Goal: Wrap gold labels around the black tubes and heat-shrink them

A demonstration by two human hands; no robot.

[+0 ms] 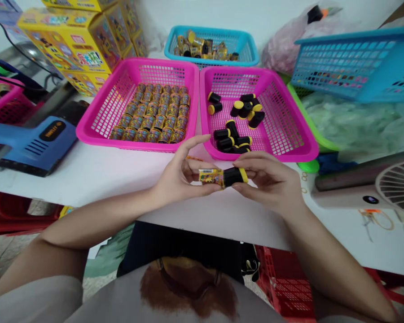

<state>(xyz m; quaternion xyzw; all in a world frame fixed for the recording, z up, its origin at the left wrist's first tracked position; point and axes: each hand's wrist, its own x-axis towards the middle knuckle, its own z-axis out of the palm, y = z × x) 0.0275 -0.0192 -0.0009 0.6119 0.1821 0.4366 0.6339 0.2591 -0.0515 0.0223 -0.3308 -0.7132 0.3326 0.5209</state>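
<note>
Right at the front edge of a white table (87, 179), left hand (183, 172) and right hand (269, 181) up close together, both gripping one small cylinder (224, 177) between them! Left fingers and thumb pinched narrow on its yellow printed wrapper, right fingers curled around its glossy black end with a yellow rim. Straight ahead of the left hand, a bright pink plastic mesh basket (97, 130), packed with tidy rows of gold-printed cylinders (151, 110). Ahead of the right hand, and right alongside, a second pink mesh basket (289, 152), with a loose scatter of black yellow-ended cylinders (237, 112). Beyond both, a turquoise mesh basket (202, 29), heaped with small printed pieces. Far past the right hand, a tilted blue mesh basket (357, 67), and nearer, a beige desk fan (397, 184). Out left of the left hand, a blue plastic power tool (30, 146), with stacked yellow cardboard boxes (67, 40) behind it.
</note>
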